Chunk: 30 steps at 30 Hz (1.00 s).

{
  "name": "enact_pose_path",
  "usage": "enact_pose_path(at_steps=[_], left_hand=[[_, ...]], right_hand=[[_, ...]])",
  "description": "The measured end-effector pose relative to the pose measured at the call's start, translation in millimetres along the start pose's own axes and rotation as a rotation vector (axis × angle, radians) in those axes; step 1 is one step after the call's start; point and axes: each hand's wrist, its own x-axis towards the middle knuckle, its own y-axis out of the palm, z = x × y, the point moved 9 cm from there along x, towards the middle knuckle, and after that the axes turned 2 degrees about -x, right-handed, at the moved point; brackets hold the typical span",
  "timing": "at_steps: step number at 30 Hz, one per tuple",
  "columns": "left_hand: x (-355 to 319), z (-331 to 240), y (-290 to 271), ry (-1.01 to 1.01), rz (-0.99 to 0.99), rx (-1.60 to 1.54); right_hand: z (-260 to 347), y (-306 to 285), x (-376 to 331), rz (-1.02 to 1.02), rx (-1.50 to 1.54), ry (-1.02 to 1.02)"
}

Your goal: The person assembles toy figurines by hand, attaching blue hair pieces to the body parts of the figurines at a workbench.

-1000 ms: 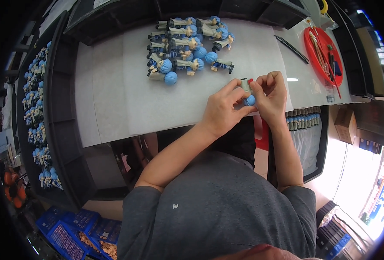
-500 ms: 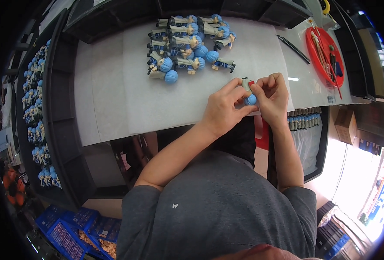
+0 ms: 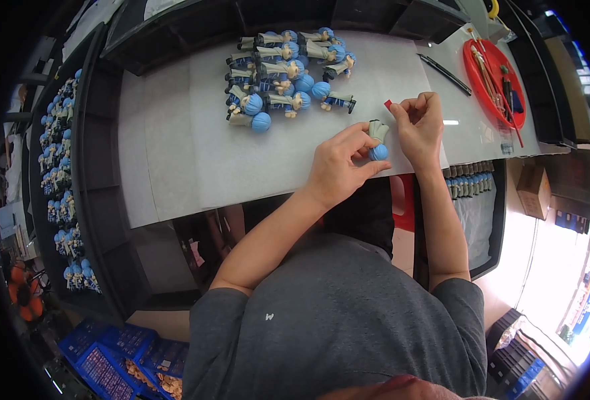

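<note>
Between the thumb and fingers of my left hand point(image 3: 340, 160) is a small figurine point(image 3: 378, 133) with a blue-haired head and a pale cape, its head toward me and its feet pointing away. My right hand point(image 3: 420, 130) pinches a small red piece point(image 3: 388, 104), whose exact kind I cannot make out, beyond the figurine's feet and apart from it. Farther off, a pile of similar figurines point(image 3: 278, 70) lies on the white sheet, and a single figurine point(image 3: 337, 99) rests at the pile's right side.
A red tray point(image 3: 469, 73) with brushes and tools stands at the right, beside dark pens point(image 3: 444, 73). Black crates point(image 3: 98, 147) edge the table's left and far sides. More figurines fill a left tray point(image 3: 60, 160) and a lower right bin point(image 3: 470, 183).
My right hand has drawn the red piece away from the figurine, moving it farther from me. The figurine stays in my left hand, its pale cape now more exposed.
</note>
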Motion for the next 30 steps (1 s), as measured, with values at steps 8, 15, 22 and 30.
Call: enact_pose_path(at_steps=[8, 15, 22, 30], left_hand=[[0, 0, 3, -0.009, 0.02, -0.052], [-5, 19, -8, -0.178, -0.163, -0.589], [5, 20, -10, -0.434, 0.019, -0.617], [5, 35, -17, -0.345, -0.175, -0.69]], right_hand=[[-4, 6, 8, 0.131, -0.057, 0.123], [47, -1, -25, 0.381, 0.185, -0.155], [21, 21, -53, 0.419, 0.672, 0.244], [18, 41, -59, 0.463, 0.695, 0.279]])
